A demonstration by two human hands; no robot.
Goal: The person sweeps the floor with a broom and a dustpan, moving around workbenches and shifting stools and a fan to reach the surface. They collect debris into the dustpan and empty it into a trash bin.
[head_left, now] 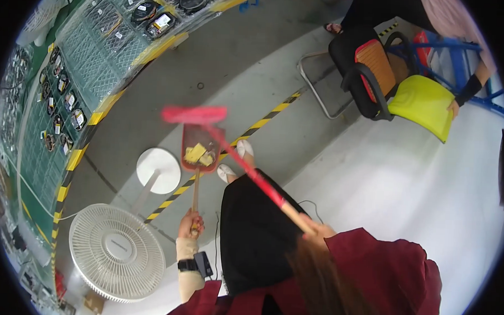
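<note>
My left hand [191,224] is closed around the wooden handle of a red dustpan [197,134]. Several crumpled yellow scraps [195,154] lie in the pan, with some darker bits beside them. My right hand [317,234] grips the wooden end of a red-handled broom [255,179], which slants up and left across the view. The broom's red head [193,115], smeared by motion, appears just past the pan's far edge. I cannot tell whether it touches the floor or the pan.
A white pedestal fan [117,253] with a round base [165,179] stands at the left. Beyond it is a green-topped workbench [108,55] carrying round devices. Yellow-black tape [273,115] crosses the floor. At right, another person's hand [453,108] touches a lime-green chair [423,105] near an office chair [375,70].
</note>
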